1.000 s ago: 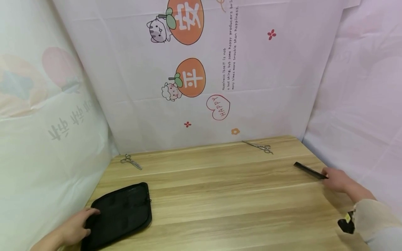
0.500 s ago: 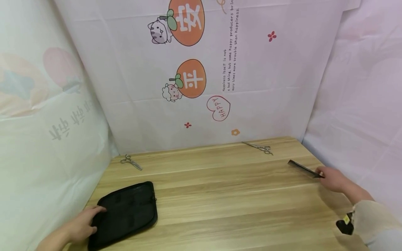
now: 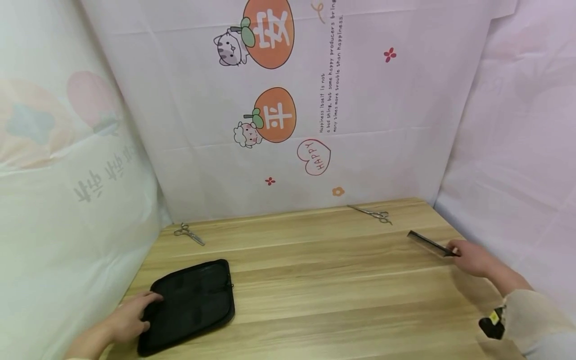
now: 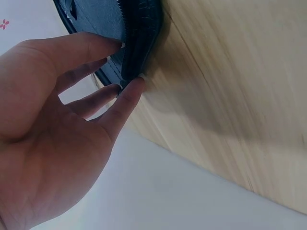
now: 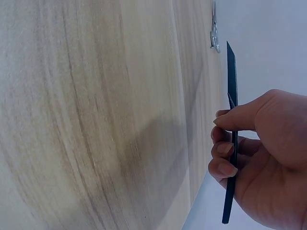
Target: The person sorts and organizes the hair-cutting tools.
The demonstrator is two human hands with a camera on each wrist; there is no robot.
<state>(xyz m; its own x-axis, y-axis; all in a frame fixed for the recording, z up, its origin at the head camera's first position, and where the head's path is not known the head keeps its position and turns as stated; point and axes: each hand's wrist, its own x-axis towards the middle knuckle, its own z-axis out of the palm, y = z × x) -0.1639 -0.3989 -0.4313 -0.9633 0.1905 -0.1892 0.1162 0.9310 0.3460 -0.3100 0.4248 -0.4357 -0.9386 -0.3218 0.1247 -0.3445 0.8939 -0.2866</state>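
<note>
A black zip case lies on the table at the left, closed and flat. My left hand pinches its left edge between thumb and fingers; in the left wrist view the zip runs along the edge of the case between them. At the right, my right hand grips a black hair comb by its handle, above the table. The right wrist view has the fingers curled round the comb. The comb's toothed part points left, away from the hand.
Thinning scissors lie near the table's back left. Another pair of hairdressing scissors lies at the back right. Printed cloth walls close in the wooden table behind and on both sides.
The black zip case has slid to the right along with my left hand. My right hand has moved left a little, carrying the comb. Both pairs of scissors stay where they were.
</note>
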